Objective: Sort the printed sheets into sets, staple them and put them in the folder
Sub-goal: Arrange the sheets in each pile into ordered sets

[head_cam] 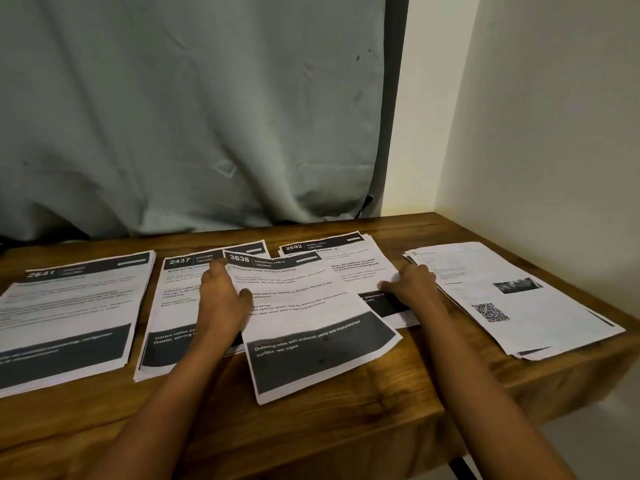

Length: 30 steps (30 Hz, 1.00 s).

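Printed sheets lie in piles on a wooden table [346, 424]. A pile headed 2641 [69, 306] is at the left, a pile headed 2437 [173, 306] beside it. My left hand [221, 299] pinches the left edge of a tilted sheet headed 3638 [311, 327], thumb on top. That sheet overlaps a pile headed 2692 [346, 261]. My right hand [412, 285] rests on the right part of the 2692 pile, fingers bent. A fanned pile with a QR code [502, 299] lies at the far right. No stapler or folder shows.
A grey-green curtain [190, 116] hangs behind the table. A pale wall [536, 133] stands at the right, close to the table's right edge. The QR-code pile reaches the table's right front edge.
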{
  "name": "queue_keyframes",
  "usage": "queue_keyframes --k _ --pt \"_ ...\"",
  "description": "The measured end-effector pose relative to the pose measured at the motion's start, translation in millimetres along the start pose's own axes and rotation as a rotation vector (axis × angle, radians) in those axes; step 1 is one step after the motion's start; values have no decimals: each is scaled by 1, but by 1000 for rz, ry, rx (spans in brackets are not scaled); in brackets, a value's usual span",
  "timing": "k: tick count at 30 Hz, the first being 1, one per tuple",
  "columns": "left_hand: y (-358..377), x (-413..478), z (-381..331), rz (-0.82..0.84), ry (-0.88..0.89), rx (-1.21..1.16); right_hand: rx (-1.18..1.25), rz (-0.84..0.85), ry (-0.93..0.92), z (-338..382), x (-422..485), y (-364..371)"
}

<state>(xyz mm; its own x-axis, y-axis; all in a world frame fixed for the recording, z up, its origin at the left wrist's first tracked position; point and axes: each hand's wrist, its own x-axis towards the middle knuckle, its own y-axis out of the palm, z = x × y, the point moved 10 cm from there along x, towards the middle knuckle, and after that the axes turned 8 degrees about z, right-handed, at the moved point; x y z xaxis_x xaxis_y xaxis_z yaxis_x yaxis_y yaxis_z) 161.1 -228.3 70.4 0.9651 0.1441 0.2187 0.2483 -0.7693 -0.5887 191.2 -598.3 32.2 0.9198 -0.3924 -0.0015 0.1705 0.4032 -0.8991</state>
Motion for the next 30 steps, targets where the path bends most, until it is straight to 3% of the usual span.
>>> queue_keyframes --k 9,13,16,19,30 --pt "16 -2 -12 86 155 103 96 17 56 -7 1 -1" --pt "52 -15 -30 338 380 263 155 9 118 -14 -2 -4" --pt "86 -27 -30 564 470 508 145 -13 152 -19 -5 -8" --pt "104 -29 -17 677 489 675 142 -5 162 -24 -5 -9" --pt "109 -31 -11 713 471 691 137 -94 96 -22 -14 -24"
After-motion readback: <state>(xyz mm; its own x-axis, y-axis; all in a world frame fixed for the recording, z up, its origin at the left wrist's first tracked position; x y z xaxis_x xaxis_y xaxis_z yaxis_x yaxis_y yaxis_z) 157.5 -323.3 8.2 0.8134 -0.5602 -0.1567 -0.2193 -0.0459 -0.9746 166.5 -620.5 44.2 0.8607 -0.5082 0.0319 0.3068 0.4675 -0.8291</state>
